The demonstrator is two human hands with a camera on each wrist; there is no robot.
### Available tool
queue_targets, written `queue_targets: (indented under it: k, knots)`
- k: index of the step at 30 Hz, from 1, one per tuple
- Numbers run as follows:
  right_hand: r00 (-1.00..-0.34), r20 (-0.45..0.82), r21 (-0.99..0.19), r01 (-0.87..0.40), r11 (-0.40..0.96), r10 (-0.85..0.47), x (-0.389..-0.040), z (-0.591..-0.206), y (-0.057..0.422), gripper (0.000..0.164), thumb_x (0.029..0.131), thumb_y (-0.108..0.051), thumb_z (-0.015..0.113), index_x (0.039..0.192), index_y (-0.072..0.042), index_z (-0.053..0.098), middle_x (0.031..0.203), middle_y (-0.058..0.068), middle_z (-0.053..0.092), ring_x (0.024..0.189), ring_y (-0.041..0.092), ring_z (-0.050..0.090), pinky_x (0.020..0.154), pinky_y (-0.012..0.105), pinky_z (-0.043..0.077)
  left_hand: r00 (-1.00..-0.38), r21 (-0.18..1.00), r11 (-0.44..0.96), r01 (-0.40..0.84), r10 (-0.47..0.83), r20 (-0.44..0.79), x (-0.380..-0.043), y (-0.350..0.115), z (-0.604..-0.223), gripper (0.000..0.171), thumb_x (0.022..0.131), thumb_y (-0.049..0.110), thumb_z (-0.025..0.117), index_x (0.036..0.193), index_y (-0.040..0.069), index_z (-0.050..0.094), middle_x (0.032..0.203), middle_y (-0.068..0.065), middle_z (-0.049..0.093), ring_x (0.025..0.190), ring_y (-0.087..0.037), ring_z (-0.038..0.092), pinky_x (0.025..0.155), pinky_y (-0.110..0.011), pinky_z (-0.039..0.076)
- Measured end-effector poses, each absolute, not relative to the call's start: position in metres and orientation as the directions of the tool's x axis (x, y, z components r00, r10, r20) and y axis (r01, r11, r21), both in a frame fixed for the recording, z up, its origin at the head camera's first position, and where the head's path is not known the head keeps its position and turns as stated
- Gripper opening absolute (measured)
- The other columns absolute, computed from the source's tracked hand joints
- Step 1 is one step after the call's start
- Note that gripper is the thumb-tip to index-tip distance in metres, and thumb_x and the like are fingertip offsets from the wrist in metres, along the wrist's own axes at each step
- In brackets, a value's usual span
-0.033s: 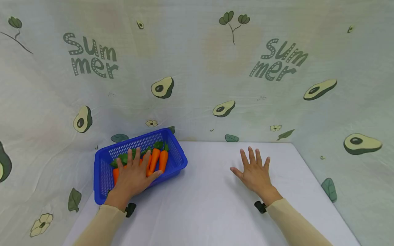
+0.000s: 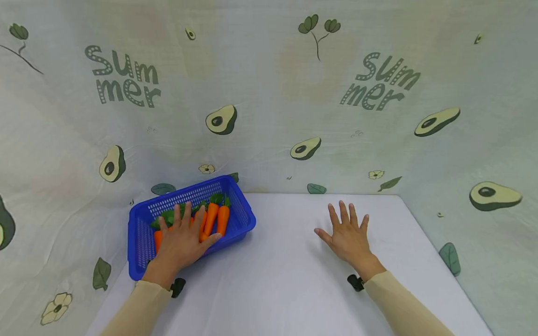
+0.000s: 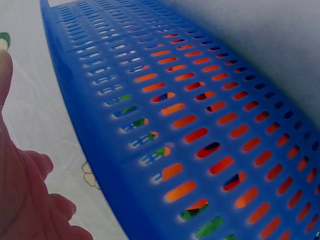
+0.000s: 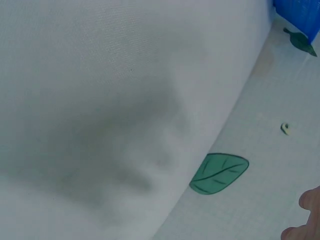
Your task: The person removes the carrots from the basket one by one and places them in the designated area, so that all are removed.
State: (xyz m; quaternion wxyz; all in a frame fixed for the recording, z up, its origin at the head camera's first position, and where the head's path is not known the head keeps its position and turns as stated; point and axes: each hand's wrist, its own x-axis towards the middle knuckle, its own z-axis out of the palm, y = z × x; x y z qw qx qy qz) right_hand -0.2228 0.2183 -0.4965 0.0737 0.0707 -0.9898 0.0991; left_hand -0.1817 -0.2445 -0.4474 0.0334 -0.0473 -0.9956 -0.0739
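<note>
A blue plastic basket [image 2: 143,252] with slotted walls stands at the left of the white table. Inside lie several orange carrots [image 2: 212,218] with green tops. Over the basket's near side, my left hand [image 2: 180,240] is spread flat, holding nothing and overlapping some of the carrots in the head view. From the left wrist, the basket's side wall [image 3: 115,145] fills most of the view, with orange and green showing through the slots. My right hand [image 2: 346,238] hovers over the right part of the table, fingers spread, its shadow below. Only its fingertips [image 4: 310,200] show in the right wrist view.
The white tabletop [image 2: 277,270] runs between the two hands and toward the front. Behind and at both sides hangs a pale cloth [image 2: 260,70] printed with avocados, leaves and lettering. The basket's far rim comes close to that cloth.
</note>
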Motion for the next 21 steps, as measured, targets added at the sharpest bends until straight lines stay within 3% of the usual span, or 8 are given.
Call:
queue_targets:
  k: [6, 16, 21]
  knots:
    - [-0.982, 0.143, -0.182, -0.150, 0.972, -0.125, -0.223, -0.501, 0.218, 0.101, 0.098, -0.080, 0.043, 0.169, -0.010, 0.023, 0.174, 0.027, 0.013, 0.161, 0.053, 0.003, 0.116, 0.086, -0.004, -0.995, 0.152, 0.984, 0.088, 0.079, 0.065, -0.181, -0.248, -0.451, 0.102, 0.096, 0.084, 0.039, 0.170, 0.017, 0.020, 0.175, -0.028, 0.006, 0.158, -0.058, -0.003, 0.114, -0.087, -0.010]
    - [-0.976, 0.155, -0.161, -0.179, 0.971, -0.154, -0.216, -0.495, 0.207, 0.100, 0.098, -0.079, 0.046, 0.168, -0.009, 0.028, 0.173, 0.028, 0.016, 0.159, 0.055, 0.008, 0.115, 0.087, -0.002, -0.994, 0.108, 0.991, 0.078, 0.069, 0.083, -0.178, -0.253, -0.454, 0.102, 0.095, 0.084, 0.043, 0.169, 0.017, 0.024, 0.174, -0.029, 0.010, 0.157, -0.062, 0.002, 0.113, -0.089, -0.006]
    - [-0.972, 0.160, -0.167, -0.199, 0.966, -0.172, -0.216, -0.494, 0.196, 0.099, 0.098, -0.078, 0.048, 0.167, -0.009, 0.028, 0.173, 0.028, 0.017, 0.159, 0.055, 0.010, 0.115, 0.087, -0.001, -0.997, 0.121, 0.991, 0.056, 0.049, 0.060, -0.172, -0.260, -0.453, 0.104, 0.093, 0.087, 0.039, 0.170, 0.019, 0.021, 0.174, -0.029, 0.009, 0.157, -0.061, -0.001, 0.113, -0.087, -0.010]
